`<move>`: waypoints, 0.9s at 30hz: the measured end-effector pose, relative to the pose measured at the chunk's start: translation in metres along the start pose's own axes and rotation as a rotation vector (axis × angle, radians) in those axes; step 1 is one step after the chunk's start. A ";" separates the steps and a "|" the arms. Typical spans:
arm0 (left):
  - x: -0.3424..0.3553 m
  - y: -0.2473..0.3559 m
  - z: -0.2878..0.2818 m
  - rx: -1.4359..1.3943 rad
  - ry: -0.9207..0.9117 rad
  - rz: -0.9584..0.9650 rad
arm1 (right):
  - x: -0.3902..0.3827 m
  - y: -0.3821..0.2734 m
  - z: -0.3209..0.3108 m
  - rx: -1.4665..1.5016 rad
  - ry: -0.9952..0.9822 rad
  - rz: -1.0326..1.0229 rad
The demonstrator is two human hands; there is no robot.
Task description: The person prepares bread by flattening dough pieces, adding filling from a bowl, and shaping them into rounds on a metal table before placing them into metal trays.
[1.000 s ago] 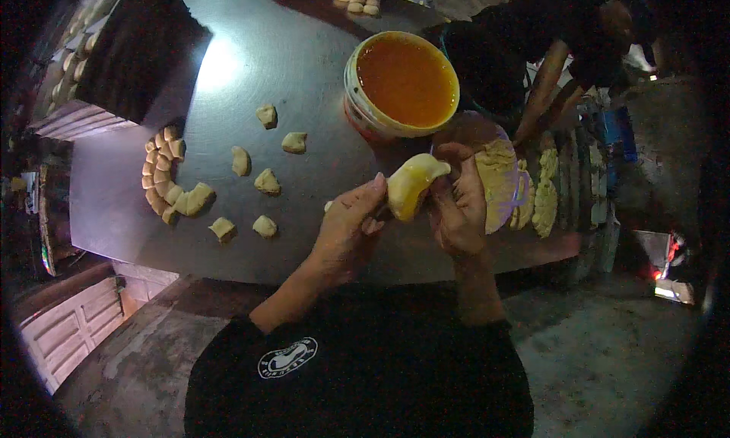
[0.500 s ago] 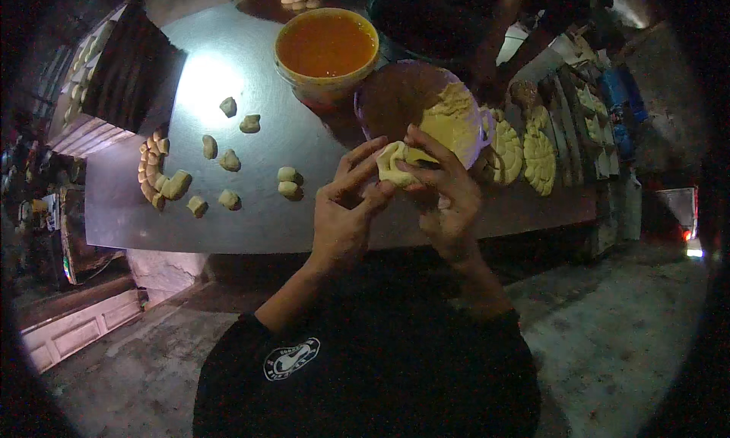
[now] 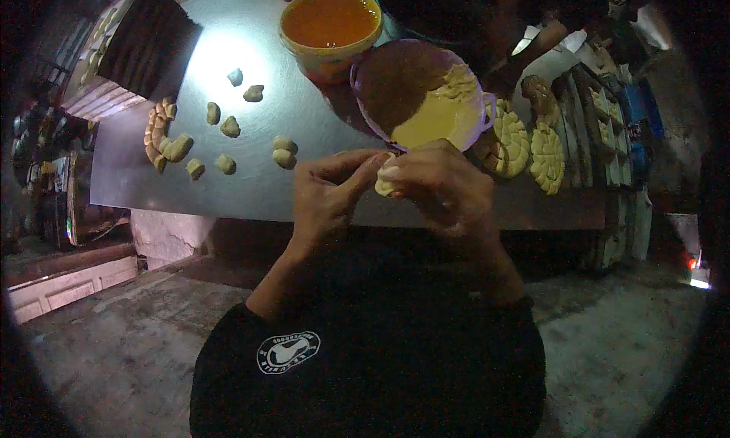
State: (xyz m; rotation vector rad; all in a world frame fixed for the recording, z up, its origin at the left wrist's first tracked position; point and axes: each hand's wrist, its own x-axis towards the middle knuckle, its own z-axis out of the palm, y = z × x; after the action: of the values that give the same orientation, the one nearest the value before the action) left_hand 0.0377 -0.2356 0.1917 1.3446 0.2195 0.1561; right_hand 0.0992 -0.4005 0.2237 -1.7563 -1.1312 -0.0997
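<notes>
Between my two hands, in front of my chest, is a small pale piece of dough (image 3: pixel 386 178). My left hand (image 3: pixel 328 197) pinches its left side between thumb and fingers. From the right, my right hand (image 3: pixel 447 188) closes over the dough and hides part of it. Just beyond the hands stands a purple basin (image 3: pixel 354 88), with a brown crumbly filling on one side and a smooth yellow one on the other. Loose dough pieces (image 3: pixel 230 126) lie scattered on the metal table (image 3: pixel 251 191) to the left.
A bucket of orange liquid (image 3: pixel 331 23) stands behind the basin, beside a large dark tub (image 3: pixel 426 12). Joined dough pieces curve in an arc (image 3: pixel 157 134) at left, near stacked trays (image 3: pixel 144 50). Rows of yellow dough (image 3: pixel 546 160) lie right, by a crate (image 3: pixel 608 126). Another person's arm (image 3: pixel 544 42) reaches in.
My right hand has turned over and closed further around the dough, its fingers now folded inward. Less of the dough shows. The whole view has shifted slightly, so the table appears higher.
</notes>
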 end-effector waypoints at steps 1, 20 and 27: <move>-0.001 0.003 -0.001 0.061 0.008 0.042 | 0.002 -0.001 0.000 0.110 -0.003 0.068; 0.061 0.001 -0.147 -0.328 0.011 -0.362 | 0.117 0.041 0.112 0.044 -0.242 0.167; 0.060 -0.072 -0.195 -0.058 -0.008 -0.442 | 0.110 0.081 0.179 -0.117 -0.325 0.349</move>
State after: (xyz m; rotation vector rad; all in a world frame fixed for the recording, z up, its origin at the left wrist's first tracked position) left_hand 0.0472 -0.0528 0.0767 1.2085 0.4950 -0.2127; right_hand 0.1455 -0.1977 0.1374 -2.1010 -1.0401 0.3492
